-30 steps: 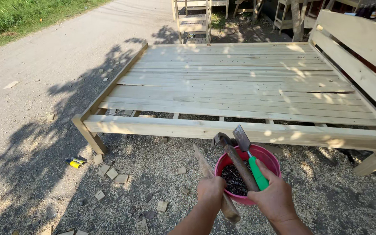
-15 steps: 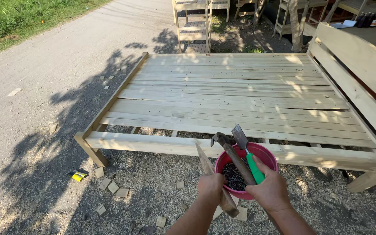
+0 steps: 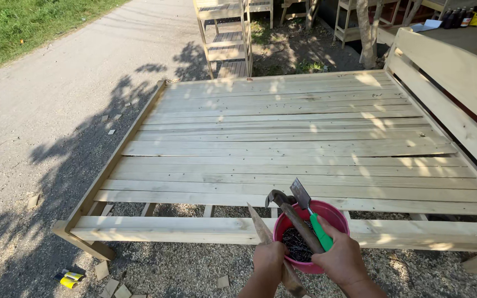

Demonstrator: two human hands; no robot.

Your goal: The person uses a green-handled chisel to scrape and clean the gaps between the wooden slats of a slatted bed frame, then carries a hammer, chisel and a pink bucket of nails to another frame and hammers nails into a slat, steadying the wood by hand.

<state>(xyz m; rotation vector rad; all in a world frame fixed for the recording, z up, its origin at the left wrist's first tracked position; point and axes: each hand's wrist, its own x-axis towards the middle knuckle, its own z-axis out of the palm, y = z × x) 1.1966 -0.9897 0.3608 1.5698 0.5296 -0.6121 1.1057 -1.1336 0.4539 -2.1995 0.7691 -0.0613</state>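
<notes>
My right hand [image 3: 342,259] grips a small red bucket [image 3: 333,213] holding dark nails, together with a claw hammer [image 3: 290,211] and a green-handled chisel [image 3: 311,217] that stick up out of it. My left hand [image 3: 269,260] is closed on a thin pointed strip of wood [image 3: 259,223], just left of the bucket. Both hands hover over the near rail of a large slatted wooden bed frame [image 3: 282,143] made of pale planks.
The bed's headboard [image 3: 459,77] stands along the right side. Wooden shelf frames [image 3: 227,33] stand beyond the bed. Wood offcuts [image 3: 109,276] and a yellow object [image 3: 68,277] lie on the gravel at lower left. A road and grass run along the left.
I have come closer to the bed frame, and the view has tilted so more of the slats shows. Both hands keep their hold on the bucket, tools and wood strip.
</notes>
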